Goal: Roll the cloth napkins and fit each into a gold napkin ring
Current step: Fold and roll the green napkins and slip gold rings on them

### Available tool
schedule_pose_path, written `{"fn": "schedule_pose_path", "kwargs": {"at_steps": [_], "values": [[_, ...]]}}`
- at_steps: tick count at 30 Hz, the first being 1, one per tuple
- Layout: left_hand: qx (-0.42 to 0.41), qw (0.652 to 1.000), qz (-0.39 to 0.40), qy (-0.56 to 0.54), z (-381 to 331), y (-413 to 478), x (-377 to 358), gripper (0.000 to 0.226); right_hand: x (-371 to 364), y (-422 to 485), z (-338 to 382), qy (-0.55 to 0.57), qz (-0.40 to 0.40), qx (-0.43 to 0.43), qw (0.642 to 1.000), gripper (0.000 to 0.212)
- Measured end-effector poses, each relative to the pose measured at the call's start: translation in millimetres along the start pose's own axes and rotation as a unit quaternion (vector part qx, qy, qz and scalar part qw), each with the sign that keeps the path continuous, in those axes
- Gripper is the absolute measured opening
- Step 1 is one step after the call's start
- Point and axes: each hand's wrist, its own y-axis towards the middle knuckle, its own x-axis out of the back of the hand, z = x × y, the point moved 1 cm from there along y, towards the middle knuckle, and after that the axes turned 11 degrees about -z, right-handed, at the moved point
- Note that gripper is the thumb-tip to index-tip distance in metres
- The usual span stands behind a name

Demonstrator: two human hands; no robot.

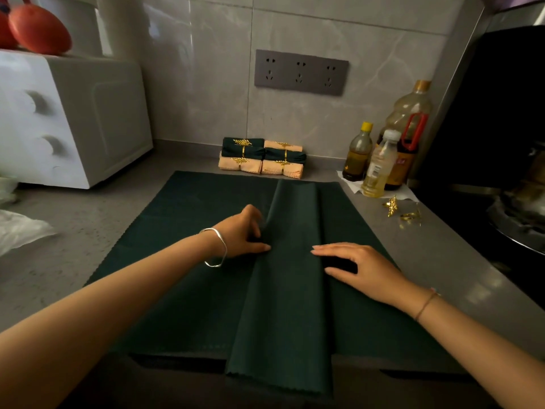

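A dark green cloth napkin [283, 276] lies folded into a long strip down the middle of a larger dark green cloth [177, 261] spread flat on the grey worktop [73, 231]; the strip's near end hangs just past the worktop's front edge. The left hand [241, 231], with a silver bangle [216, 247] on the wrist, pinches the strip's left fold between curled fingers and thumb. The right hand [356, 267] lies open, palm down, fingers stretched flat on the strip's right edge, holding nothing.

At the back, against the tiled wall, sits a stack of finished rolls [262, 156], green and peach napkins each banded by a gold leaf ring. Two loose gold napkin rings [401, 211] lie on the worktop to the right of the cloth, well apart from both hands. Just behind them stand oil and sauce bottles [383, 154] on a white paper sheet. A grey triple socket plate [300, 72] is set in the wall above the stack. On the left stands a white appliance with two knobs [73, 119], an orange-red object [38, 28] on top of it, and a crumpled clear plastic bag [20, 231] lies near the cloth's left side. A dark stove area [507, 202] fills the right edge. Nothing lies between the hands and the napkin.
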Motion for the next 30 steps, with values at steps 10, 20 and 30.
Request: {"fn": "schedule_pose_path", "kwargs": {"at_steps": [10, 20, 30], "values": [[-0.184, 0.965, 0.087, 0.163, -36, -1, -35, 0.044, 7, -35, 35, 0.035, 0.075, 0.067, 0.994, 0.038], [-0.114, 0.984, 0.131, 0.032, -50, 1, -42, 0.041, 5, -25, 61, 0.192, 0.056, 0.075, 0.977, 0.021], [0.122, 0.973, -0.028, -0.196, -17, 11, 8, 0.049, 34, 97, 37, 0.397, -0.201, -0.081, 0.892, 0.022]]}}
